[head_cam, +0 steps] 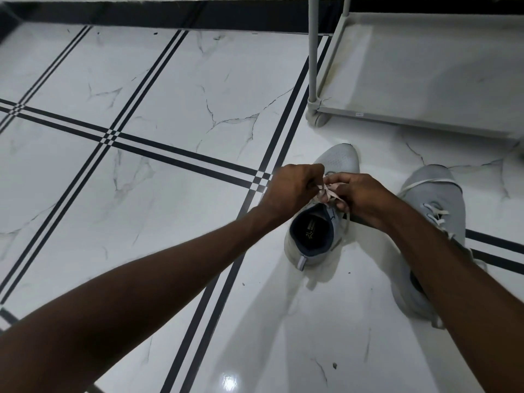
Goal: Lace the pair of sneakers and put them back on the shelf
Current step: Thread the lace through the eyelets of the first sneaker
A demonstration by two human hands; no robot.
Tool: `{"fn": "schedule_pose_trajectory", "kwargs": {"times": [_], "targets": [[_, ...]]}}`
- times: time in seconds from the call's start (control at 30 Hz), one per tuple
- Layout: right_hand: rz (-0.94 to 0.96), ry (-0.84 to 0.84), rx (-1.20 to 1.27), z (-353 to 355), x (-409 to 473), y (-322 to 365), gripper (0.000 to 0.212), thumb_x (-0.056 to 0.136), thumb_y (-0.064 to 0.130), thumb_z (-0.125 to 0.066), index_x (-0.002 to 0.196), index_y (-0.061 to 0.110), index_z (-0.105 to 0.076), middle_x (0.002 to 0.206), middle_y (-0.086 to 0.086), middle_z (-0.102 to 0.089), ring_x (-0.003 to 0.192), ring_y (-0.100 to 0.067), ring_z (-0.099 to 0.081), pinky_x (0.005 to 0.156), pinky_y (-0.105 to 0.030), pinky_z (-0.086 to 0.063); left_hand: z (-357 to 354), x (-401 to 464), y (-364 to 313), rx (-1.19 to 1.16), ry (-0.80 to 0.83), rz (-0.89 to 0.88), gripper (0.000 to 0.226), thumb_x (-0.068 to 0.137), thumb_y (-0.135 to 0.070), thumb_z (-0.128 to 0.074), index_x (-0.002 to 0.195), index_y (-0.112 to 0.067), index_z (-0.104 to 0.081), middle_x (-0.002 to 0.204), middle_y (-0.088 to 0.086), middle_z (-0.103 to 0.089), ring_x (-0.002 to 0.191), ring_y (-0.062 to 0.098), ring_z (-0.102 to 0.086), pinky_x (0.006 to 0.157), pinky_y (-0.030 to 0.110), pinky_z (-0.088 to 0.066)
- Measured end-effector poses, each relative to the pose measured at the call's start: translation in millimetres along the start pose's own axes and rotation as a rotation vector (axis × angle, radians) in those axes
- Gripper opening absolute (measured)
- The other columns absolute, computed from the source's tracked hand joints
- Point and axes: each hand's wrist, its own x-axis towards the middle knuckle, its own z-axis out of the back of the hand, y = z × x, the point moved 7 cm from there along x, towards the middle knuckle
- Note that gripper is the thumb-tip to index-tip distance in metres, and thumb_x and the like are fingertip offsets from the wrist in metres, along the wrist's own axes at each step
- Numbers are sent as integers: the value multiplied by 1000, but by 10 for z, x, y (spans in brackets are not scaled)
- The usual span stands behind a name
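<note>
Two light grey sneakers stand on the marble floor. The left sneaker [338, 160] points away from me, its dark opening toward me. My left hand [293, 187] and my right hand [360, 197] meet over its tongue, each pinching a strand of its pale lace [329, 192]. The right sneaker [436, 194] lies beside it, partly under my right forearm, with a loose white lace draped over its toe and threaded through a few eyelets.
A grey metal shelf [397, 116] with a low bottom tier stands at the upper right, its post and foot close to the left sneaker's toe. White marble tiles with black stripes [158, 148] spread to the left. A black skirting runs along the wall.
</note>
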Motion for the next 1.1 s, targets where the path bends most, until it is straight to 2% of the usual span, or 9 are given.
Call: {"fn": "schedule_pose_trajectory", "kwargs": {"times": [0.13, 0.3, 0.37, 0.43, 0.53, 0.73, 0.87, 1.0, 1.1], "targets": [[49, -50, -98, 5, -30, 16, 27, 93, 3, -56, 117, 10, -67, 75, -4, -70, 49, -11, -53, 49, -21, -43, -35, -41, 46, -165, -19, 129, 11, 71, -18, -69, 69, -10, -61, 65, 1, -64, 62, 20, -60, 58, 40, -50], [221, -306, -542, 142, -179, 219, 5, 77, 15, -78, 75, 13, -74, 71, -9, -72, 54, -4, -65, 56, -14, -45, -40, -203, 321, -470, -51, 400, 19, 69, -16, -77, 61, -17, -60, 75, 7, -68, 74, 24, -67, 71, 45, -56], [265, -450, -815, 301, -246, 237, 10, 71, 24, -82, 73, 17, -76, 69, -5, -72, 62, -12, -66, 56, -17, -41, 13, -340, 559, -563, -78, 555, 25, 68, -16, -77, 56, -20, -56, 70, 13, -69, 72, 31, -70, 71, 49, -58], [229, -504, -849, 431, -306, 164, 11, 70, 22, -83, 69, 15, -74, 67, -7, -71, 54, -12, -60, 49, -16, -38, 41, -518, 709, -598, -56, 645, 28, 66, -15, -78, 51, -23, -56, 65, 15, -68, 61, 28, -66, 67, 49, -57], [206, -565, -959, 433, -315, 92, 13, 69, 22, -83, 66, 17, -72, 73, -10, -73, 61, -18, -55, 60, -20, -35, -7, -689, 746, -675, -11, 707, 30, 69, -4, -76, 54, -17, -55, 62, 12, -65, 56, 22, -63, 64, 41, -57], [395, -445, -1249, 228, -289, 155, 15, 81, 15, -70, 68, 9, -64, 73, -15, -66, 68, -33, -59, 60, -28, -31, 48, -529, 534, -240, 181, 285, 10, 81, -8, -67, 85, -17, -65, 67, -8, -63, 62, 10, -60, 65, 33, -52], [497, -326, -1378, 125, -261, 230, 14, 83, 10, -62, 69, 7, -61, 71, -19, -63, 68, -37, -57, 57, -30, -28, -51, -522, 370, 237, 289, -113, 14, 90, -17, -59, 96, -25, -68, 84, -5, -63, 79, 20, -64, 58, 37, -50], [445, -217, -1475, 151, -278, 200, 10, 84, 13, -59, 74, 11, -61, 74, -19, -66, 74, -40, -60, 59, -31, -28, 11, -493, 318, 325, 289, -209, 24, 86, -6, -45, 82, -18, -65, 79, 2, -63, 78, 26, -63, 55, 29, -30], [399, -185, -1495, 229, -216, 158, 18, 80, 15, -62, 65, 18, -53, 72, -15, -67, 74, -38, -61, 59, -30, -30, 24, -510, 357, 335, 315, -190, 34, 74, -9, -31, 78, -16, -64, 81, 3, -66, 79, 27, -62, 56, 32, -35]]}}
